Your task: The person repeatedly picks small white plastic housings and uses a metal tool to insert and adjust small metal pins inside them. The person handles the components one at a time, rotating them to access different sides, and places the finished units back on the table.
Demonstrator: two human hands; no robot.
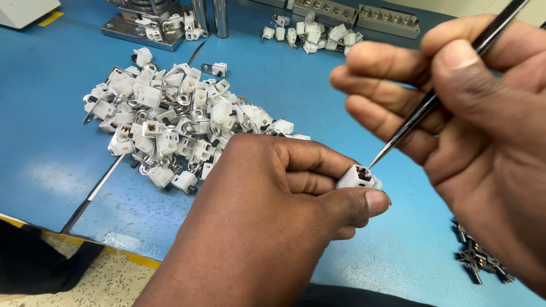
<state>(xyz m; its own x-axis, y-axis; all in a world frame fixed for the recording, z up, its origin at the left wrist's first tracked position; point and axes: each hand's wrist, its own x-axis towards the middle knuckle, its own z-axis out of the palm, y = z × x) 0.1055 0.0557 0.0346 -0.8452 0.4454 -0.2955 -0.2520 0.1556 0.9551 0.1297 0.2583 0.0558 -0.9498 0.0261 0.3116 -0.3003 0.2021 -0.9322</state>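
L hand (273, 210) fingers pinch white connector (356, 177); R hand (466, 113) fingers grip black tweezers (432, 99), tip at it.

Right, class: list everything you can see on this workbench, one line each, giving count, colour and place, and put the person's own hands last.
Bench top: one, blue, fills most of the view.
Pile of small connector housings: too many to count, white with metal clips, left of centre on the bench.
Smaller group of housings: about a dozen, white, at the far edge.
Metal fixture blocks: two, grey, far edge, behind that group.
Press base: one, bare metal, top left.
Dark metal parts: a small cluster, black, lower right.
Connector housing: one, white, pinched in the left hand.
Tweezers: one pair, dark, tip at the held housing.
Left hand: grips the held housing.
Right hand: holds the tweezers.
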